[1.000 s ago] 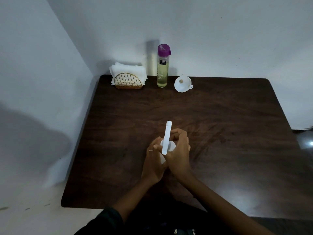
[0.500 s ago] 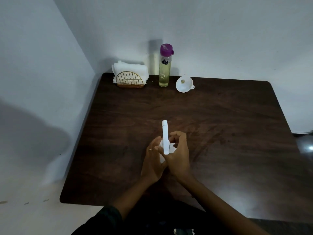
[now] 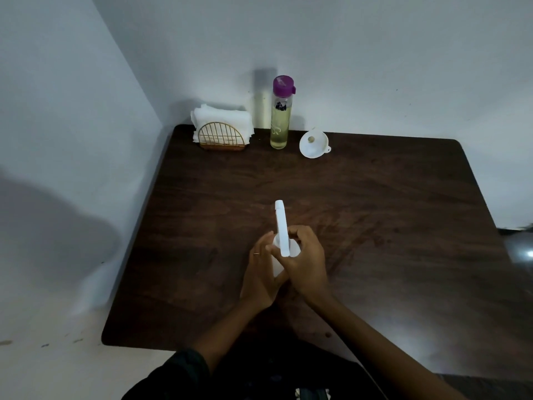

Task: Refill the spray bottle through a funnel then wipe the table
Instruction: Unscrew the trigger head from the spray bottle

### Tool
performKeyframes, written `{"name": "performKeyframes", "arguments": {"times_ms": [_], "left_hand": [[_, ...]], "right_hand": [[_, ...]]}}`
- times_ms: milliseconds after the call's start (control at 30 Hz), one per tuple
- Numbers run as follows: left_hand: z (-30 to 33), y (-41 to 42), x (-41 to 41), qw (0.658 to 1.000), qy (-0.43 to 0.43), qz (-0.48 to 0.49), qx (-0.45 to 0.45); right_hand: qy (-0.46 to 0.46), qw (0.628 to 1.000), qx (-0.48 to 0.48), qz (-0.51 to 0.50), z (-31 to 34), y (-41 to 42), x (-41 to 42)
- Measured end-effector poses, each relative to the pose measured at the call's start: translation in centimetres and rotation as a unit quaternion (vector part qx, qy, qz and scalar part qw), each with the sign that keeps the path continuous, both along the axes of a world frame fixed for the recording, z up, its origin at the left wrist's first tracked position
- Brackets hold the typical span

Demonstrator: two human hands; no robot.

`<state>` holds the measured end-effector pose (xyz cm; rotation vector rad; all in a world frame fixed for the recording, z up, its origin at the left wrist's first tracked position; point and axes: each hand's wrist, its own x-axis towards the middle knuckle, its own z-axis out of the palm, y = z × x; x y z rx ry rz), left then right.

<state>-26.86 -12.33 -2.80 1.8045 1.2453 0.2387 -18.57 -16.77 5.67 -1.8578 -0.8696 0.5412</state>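
Your left hand point(image 3: 261, 272) and right hand point(image 3: 305, 264) are both gripping the spray bottle point(image 3: 282, 232); the funnel point(image 3: 313, 144) is lying at 12 o'clock.

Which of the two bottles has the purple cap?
The tall clear bottle of yellowish liquid by the wall; the white spray bottle in both hands has none.

Open tabletop point(image 3: 375, 226) ahead and right of hands; napkin holder point(image 3: 221, 137), refill bottle point(image 3: 280, 116), funnel point(image 3: 313, 145) lining back edge.

Spray bottle, funnel, refill bottle, napkins.
My white spray bottle point(image 3: 281, 226) stands mid-table point(image 3: 375, 226); white funnel point(image 3: 313, 144), purple-capped refill bottle point(image 3: 281, 116) and napkins point(image 3: 222, 122) sit at the back.
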Motion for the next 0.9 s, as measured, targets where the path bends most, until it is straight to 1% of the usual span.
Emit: {"name": "performKeyframes", "arguments": {"times_ms": [33, 67, 133, 200, 267, 300, 333, 400, 467, 500, 533, 633, 700, 900], "left_hand": [[0.6, 0.1, 0.1, 1.000, 0.013, -0.014, 0.002], [0.6, 0.1, 0.2, 1.000, 0.008, -0.023, 0.011], [0.8, -0.1, 0.3, 1.000, -0.005, -0.009, 0.028], [-0.4, -0.3, 0.5, 0.999, 0.014, 0.000, 0.030], [-0.1, -0.3, 0.5, 0.998, 0.039, -0.001, 0.054], [0.2, -0.2, 0.4, 0.997, 0.033, 0.003, 0.074], [0.8, -0.3, 0.0, 0.997, 0.009, -0.004, 0.070], [1.7, -0.4, -0.6, 0.996, -0.027, -0.042, 0.072], [1.6, -0.2, -0.9, 0.993, -0.051, -0.037, 0.097], [1.4, -0.4, -0.7, 0.993, -0.067, -0.032, 0.092], [1.3, -0.3, -0.7, 0.992, -0.078, -0.031, 0.091], [0.8, -0.2, -0.6, 0.991, -0.064, -0.035, 0.111], [0.7, -0.1, -0.6, 0.989, -0.070, -0.035, 0.126], [0.5, -0.2, -0.4, 0.986, -0.076, -0.034, 0.145]], "right_hand": [[-0.005, 1.000, 0.014, -0.003, 0.1, -0.1, 0.0], [-0.010, 1.000, 0.026, -0.003, 0.2, -0.2, 0.0], [-0.019, 0.999, 0.047, 0.000, 1.1, -0.3, 0.0], [-0.027, 0.997, 0.070, 0.008, 2.1, -0.1, 0.1], [-0.030, 0.996, 0.088, 0.014, 3.0, 0.2, 0.3], [-0.027, 0.995, 0.098, 0.015, 3.5, 0.3, 0.4], [-0.021, 0.994, 0.109, 0.015, 3.9, 0.5, 0.6], [-0.018, 0.992, 0.127, 0.009, 4.9, 0.8, 0.9], [-0.019, 0.990, 0.142, 0.005, 6.1, 1.1, 1.2], [-0.014, 0.988, 0.152, 0.005, 6.9, 1.3, 1.4], [-0.002, 0.987, 0.160, 0.005, 7.6, 1.4, 1.6], [0.055, 0.983, 0.174, 0.006, 9.8, 1.7, 2.3], [0.084, 0.981, 0.176, 0.004, 10.9, 1.7, 2.7], [0.129, 0.973, 0.188, -0.028, 12.9, 1.8, 3.8]]}}
